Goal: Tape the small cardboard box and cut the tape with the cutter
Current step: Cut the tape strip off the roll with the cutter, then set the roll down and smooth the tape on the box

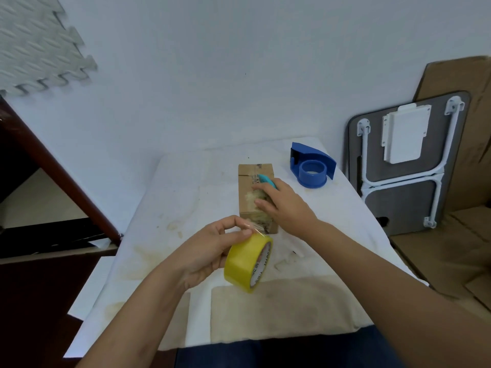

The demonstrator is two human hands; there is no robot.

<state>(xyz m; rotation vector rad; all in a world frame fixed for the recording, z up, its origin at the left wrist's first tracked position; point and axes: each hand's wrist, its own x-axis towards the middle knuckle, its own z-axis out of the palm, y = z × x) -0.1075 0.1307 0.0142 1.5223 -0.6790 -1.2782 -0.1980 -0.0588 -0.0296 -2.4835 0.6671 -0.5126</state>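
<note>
Nearest the camera, the left hand (210,251) grips the yellow tape roll (248,262), a clear strip running up-right to the small cardboard box (256,197), whose long axis points away, where the right hand (281,203) presses down, clutching the teal cutter (267,180).

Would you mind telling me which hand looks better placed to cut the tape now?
Right, probably. The right hand rests on the small cardboard box and already holds the teal cutter, near the stretched tape. The left hand is occupied holding the yellow tape roll, keeping the strip taut.
</note>
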